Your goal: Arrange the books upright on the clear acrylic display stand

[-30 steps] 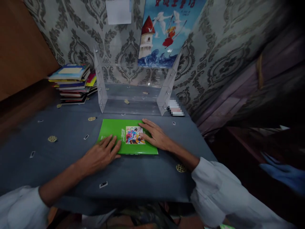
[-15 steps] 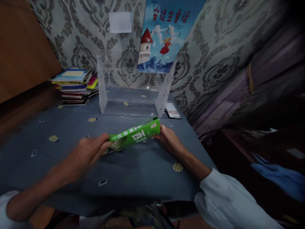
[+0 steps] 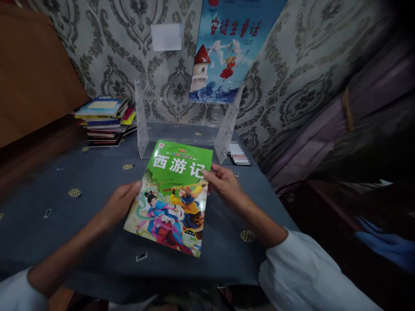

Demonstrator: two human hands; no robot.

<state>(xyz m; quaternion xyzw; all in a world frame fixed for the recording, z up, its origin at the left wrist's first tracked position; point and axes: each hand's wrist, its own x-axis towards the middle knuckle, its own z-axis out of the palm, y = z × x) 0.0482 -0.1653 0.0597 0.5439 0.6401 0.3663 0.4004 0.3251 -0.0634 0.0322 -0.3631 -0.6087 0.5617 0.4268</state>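
Ideally, press evenly: left hand and right hand pinch the book between thumbs above and, probably, hidden fingers beneath.

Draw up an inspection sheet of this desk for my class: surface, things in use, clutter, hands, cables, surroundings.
Surface: dark grey-blue cloth with small printed motifs.
Things in use: green book, held tilted with its illustrated front cover up; clear rack beyond it.
Clutter: uneven stack of books left of the rack; pixelated item to its right, not identifiable.
Hands: left hand at the book's left edge; right hand grips the right edge, thumb on the cover.
Cables: nothing seen for certain; the right side is too dark to tell.
Surroundings: patterned wall, white sheet, blue illustrated picture, purplish curtain at right.
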